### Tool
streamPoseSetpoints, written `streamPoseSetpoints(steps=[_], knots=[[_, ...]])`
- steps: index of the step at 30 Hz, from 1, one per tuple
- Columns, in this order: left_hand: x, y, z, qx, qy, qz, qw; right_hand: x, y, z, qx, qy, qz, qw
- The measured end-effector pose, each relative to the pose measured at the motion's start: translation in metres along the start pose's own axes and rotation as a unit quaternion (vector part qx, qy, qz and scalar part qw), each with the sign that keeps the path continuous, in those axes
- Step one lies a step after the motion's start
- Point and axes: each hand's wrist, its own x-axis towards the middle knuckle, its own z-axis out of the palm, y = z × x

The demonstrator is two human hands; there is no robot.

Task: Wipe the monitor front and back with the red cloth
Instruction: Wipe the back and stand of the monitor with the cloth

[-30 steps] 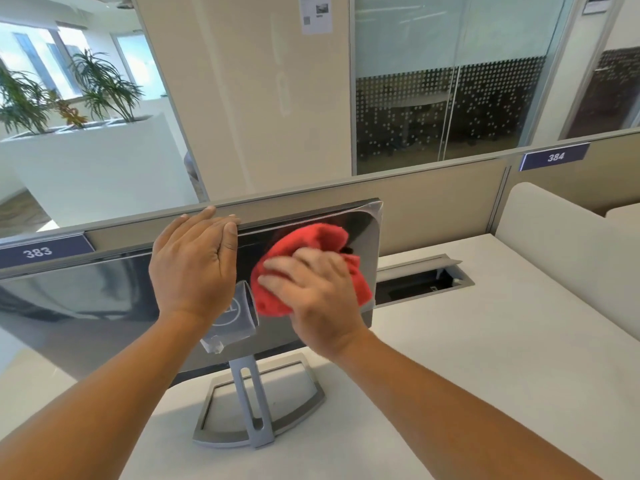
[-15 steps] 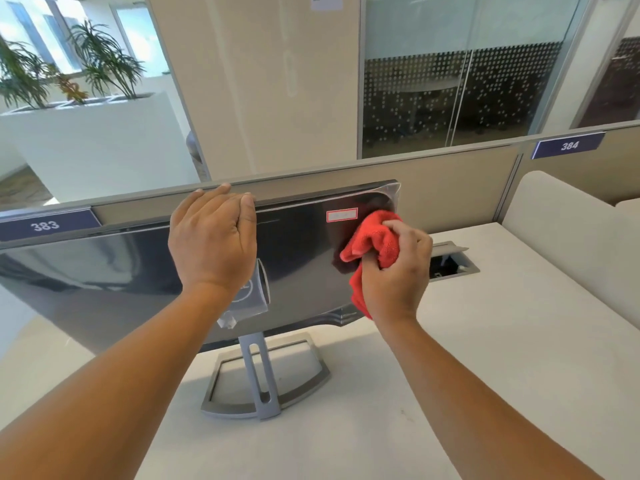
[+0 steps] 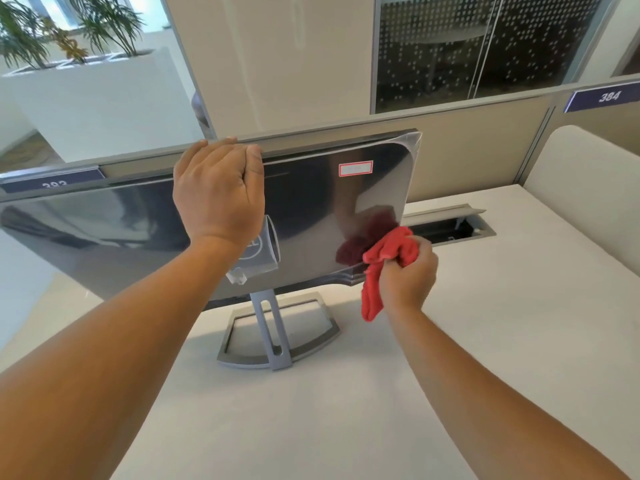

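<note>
The monitor [image 3: 138,230] stands mid-frame on the table [image 3: 346,410], partition [image 3: 467,150] behind it; cloth [image 3: 372,299] at its lower right corner; planter [image 3: 86,109] upper left.

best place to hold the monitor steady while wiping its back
Grip the monitor by its top edge from above, as the left hand does: it leans on one thin stand, and that edge lies clear of the red cloth.

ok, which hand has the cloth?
The right hand grips the red cloth at the monitor's lower corner; the left hand only holds its top edge.
</note>
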Motion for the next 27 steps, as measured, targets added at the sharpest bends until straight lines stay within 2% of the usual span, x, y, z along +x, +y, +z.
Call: streamPoseSetpoints(steps=[3,7,12,17,21,27], knots=[[-0.002,-0.003,-0.001,0.007,0.005,0.002,1.000,0.002,-0.002,0.006,0.007,-0.002,0.068,0.998],[-0.003,-0.006,0.000,0.012,0.010,-0.008,1.000,-0.038,0.003,0.023,0.021,-0.029,0.146,0.989],[-0.006,-0.007,0.001,0.010,0.002,-0.006,1.000,-0.083,0.014,0.051,0.118,-0.144,0.266,0.946],[-0.004,-0.006,0.002,0.003,-0.003,0.003,1.000,-0.066,0.017,0.054,0.196,-0.067,0.352,0.913],[-0.005,0.001,0.006,-0.007,0.010,0.017,1.000,-0.055,0.026,0.040,0.194,0.009,0.383,0.903],[-0.004,-0.004,0.007,-0.009,0.038,0.017,0.999,-0.075,0.008,0.064,0.170,-0.050,0.395,0.901]])
